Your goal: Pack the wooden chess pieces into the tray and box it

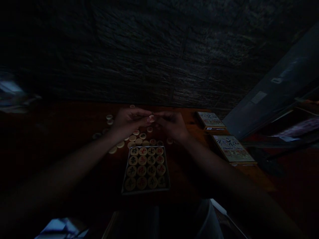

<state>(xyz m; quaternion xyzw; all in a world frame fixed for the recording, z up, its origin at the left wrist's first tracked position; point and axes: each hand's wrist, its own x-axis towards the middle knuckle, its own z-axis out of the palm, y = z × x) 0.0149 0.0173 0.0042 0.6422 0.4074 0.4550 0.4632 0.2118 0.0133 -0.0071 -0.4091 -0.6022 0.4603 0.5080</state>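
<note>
Above the loose pieces, my left hand point(126, 122) and my right hand point(174, 124) meet at the fingertips. Between them is a round Chinese chess piece point(151, 118) with a red marking, and the fingers of both hands are closed on it. Nearer to me lies an open square box point(168, 179) filled with rows of Chinese chess pieces point(142, 160), lettered in red and in black. Other loose pieces point(139, 142) are scattered on the wooden table point(82, 116) beneath and around my hands, some blank side up. Dim light blurs finger detail.
Two Chinese chess boxes, a far one point(210, 120) and a nearer one point(231, 148), lie at the table's right side. A dark textured wall point(149, 59) rises behind the table. A grey slanted post point(264, 86) stands at the right.
</note>
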